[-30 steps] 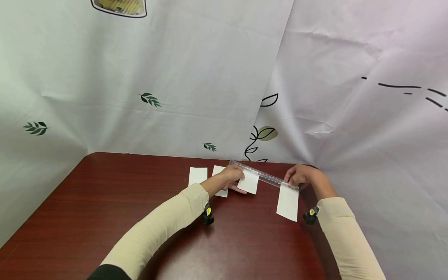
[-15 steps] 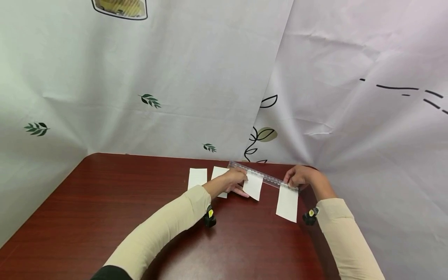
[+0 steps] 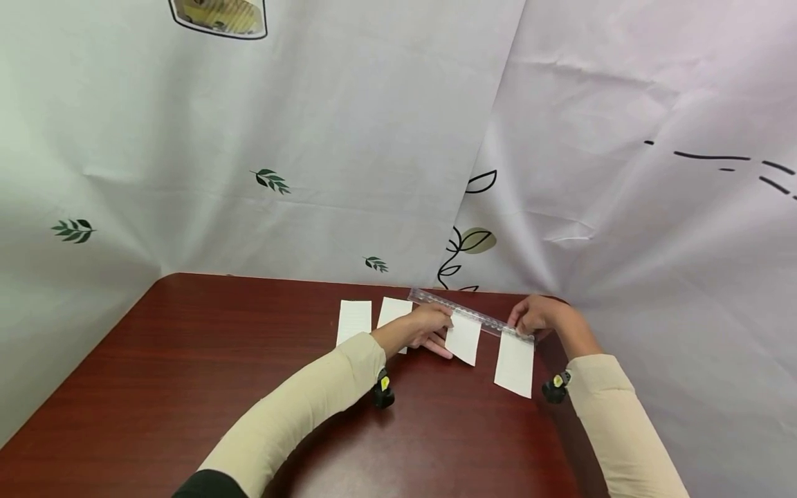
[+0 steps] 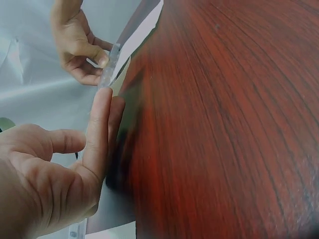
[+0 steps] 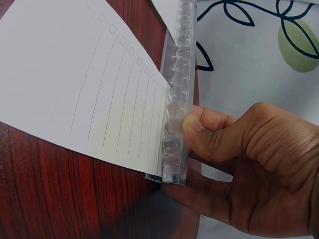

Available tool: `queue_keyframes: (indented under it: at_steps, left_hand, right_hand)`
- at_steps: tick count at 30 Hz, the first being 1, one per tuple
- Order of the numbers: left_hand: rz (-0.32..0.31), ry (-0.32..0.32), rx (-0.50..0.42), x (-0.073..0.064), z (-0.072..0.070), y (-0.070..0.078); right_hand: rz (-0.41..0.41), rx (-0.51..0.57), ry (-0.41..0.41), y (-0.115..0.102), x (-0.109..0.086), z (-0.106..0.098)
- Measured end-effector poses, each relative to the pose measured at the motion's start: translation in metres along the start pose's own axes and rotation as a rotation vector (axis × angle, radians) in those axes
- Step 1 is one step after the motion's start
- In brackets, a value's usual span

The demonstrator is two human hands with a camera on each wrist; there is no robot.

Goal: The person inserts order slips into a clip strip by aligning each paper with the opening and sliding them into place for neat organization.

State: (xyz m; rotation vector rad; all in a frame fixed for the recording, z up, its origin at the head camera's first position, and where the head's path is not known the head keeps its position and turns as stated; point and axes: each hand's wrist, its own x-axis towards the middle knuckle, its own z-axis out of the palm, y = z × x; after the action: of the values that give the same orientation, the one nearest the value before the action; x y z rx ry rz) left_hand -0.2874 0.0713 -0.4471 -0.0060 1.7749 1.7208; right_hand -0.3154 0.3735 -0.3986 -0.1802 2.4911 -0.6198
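A clear plastic ticket rail (image 3: 461, 309) with a row of round beads lies slantwise near the table's back edge. At its right end, my right hand (image 3: 537, 315) pinches the rail between thumb and fingers. A lined white paper slip (image 3: 515, 363), printed with small boxes, hangs from the rail beside that hand; the right wrist view shows its top edge at the beads. My left hand (image 3: 429, 328) touches the left edge of another white slip (image 3: 463, 337), whose top meets the rail. In the left wrist view, the left fingers (image 4: 99, 119) are straight and the thumb stands apart.
Two more white slips, one (image 3: 353, 321) farther left and one (image 3: 394, 311) partly behind the left forearm, lie on the dark red table (image 3: 218, 360). A white patterned cloth (image 3: 342, 173) hangs right behind the table's back edge.
My left hand has moved right along the rail, and the slip at its fingers has shifted right with it, nearer the other slip. My right hand stays at the rail's end.
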Motion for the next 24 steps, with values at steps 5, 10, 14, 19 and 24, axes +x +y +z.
queue_keyframes:
  at_steps: [5,10,14,19,24]
  left_hand:
    - [-0.007,-0.029,0.027,0.002,0.006,0.0]
    - [-0.007,-0.061,0.036,0.002,0.01,0.001]
    - [-0.007,-0.073,0.031,0.003,0.013,0.0]
    - [-0.004,-0.082,0.04,0.004,0.015,0.0]
    - [-0.002,-0.1,0.051,0.003,0.017,0.001]
  right_hand:
    - [-0.004,-0.003,-0.005,0.001,-0.002,-0.001]
    - [0.003,-0.002,-0.007,0.001,-0.002,-0.001]
    - [0.004,0.004,-0.007,0.001,-0.002,-0.001]
    - [0.002,-0.001,-0.005,0.001,-0.002,0.0]
    - [-0.005,-0.01,-0.002,0.003,0.0,-0.001]
